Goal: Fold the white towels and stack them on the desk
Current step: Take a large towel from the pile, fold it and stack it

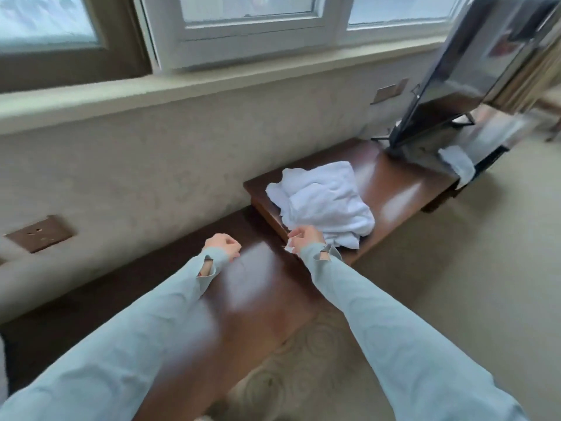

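Note:
A crumpled heap of white towels [324, 202] lies on the raised part of the dark wooden desk [394, 183], right of centre. My right hand [305, 240] is at the heap's near left edge, fingers curled, pinching a corner of white towel. My left hand [223, 246] hovers over the lower desk surface [243, 299] with its fingers curled and nothing in it. Both arms wear light blue sleeves.
A flat screen [473, 65] stands tilted at the desk's far right end, with another white cloth [458, 164] beside its base. The wall with a socket plate [39, 233] and a window sill run along the back. Beige carpet [455, 284] lies to the right.

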Tool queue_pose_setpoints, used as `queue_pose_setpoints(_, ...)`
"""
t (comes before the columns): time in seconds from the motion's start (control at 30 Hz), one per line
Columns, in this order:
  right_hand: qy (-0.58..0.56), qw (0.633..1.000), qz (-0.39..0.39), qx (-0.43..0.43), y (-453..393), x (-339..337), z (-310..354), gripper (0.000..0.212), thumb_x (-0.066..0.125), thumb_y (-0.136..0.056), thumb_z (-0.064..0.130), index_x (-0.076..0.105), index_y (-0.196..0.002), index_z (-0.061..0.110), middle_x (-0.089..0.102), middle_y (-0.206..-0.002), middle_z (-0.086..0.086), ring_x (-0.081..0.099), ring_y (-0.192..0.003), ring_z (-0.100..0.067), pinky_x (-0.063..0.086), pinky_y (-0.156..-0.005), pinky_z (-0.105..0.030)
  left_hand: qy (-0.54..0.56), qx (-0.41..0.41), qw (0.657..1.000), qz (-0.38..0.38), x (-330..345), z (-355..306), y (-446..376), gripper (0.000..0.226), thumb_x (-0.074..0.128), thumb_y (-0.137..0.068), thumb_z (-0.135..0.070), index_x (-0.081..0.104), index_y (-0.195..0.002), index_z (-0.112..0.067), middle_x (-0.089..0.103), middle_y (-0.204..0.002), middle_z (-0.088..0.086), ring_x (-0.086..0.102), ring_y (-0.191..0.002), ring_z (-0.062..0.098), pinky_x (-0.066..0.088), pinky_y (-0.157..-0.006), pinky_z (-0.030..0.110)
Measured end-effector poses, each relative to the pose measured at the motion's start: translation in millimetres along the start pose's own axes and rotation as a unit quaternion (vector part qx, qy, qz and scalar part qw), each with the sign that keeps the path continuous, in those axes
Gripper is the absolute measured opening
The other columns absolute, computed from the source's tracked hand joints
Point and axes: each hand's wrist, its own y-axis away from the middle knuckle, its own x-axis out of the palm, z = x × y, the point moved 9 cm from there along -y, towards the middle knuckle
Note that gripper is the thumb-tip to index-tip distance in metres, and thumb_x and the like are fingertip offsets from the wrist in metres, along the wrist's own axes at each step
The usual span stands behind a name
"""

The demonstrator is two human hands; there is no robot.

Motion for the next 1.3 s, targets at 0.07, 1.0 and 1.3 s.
queue_pose_setpoints(0.07, -0.005, 1.0, -0.01, 0.029, -17.4, -28.1, -21.3, 0.028, 0.043, -0.084, 0.004, 0.057, -0.069, 0.023, 0.069, -0.096, -0.008, 0.06, -0.087, -0.023, 0.051, -0.091, -0.033, -0.015, 0.011, 1.0, 0.024, 32.8, -31.8, -11.4, 0.023, 0.051, -0.084, -0.015, 0.06, -0.064, -0.024, 0.067, -0.068, -0.001, 0.063, -0.066, 0.017, 0.048, -0.059, 0.021)
queue_pose_setpoints(1.0, 0.223, 0.975, 0.001, 0.021, -205.1, -92.8, -73.5, 0.05, 0.058, -0.081, 0.023, 0.035, -0.124, 0.014, 0.043, -0.123, -0.004, 0.038, -0.118, -0.026, 0.035, -0.085, -0.033, 0.063, -0.098, 0.992, 0.057, 144.7, -159.8, -118.5, 0.061, 0.052, -0.089, -0.044, 0.043, -0.136, -0.006, 0.05, -0.136, 0.014, 0.048, -0.124, 0.032, 0.038, -0.096, 0.032)
queue_pose_setpoints(1.3, 0.017, 0.999, 0.033, -0.006, -208.5, -132.8, -23.8, 0.077, 0.065, -0.056, 0.043, 0.039, -0.124, 0.019, 0.038, -0.133, -0.007, 0.034, -0.126, -0.031, 0.03, -0.102, -0.038, 0.193, 0.01, 0.981, -0.02, 91.2, -275.2, -104.1, 0.069, 0.05, -0.07, -0.046, 0.055, -0.119, 0.002, 0.059, -0.116, 0.019, 0.057, -0.105, 0.035, 0.045, -0.086, 0.04)
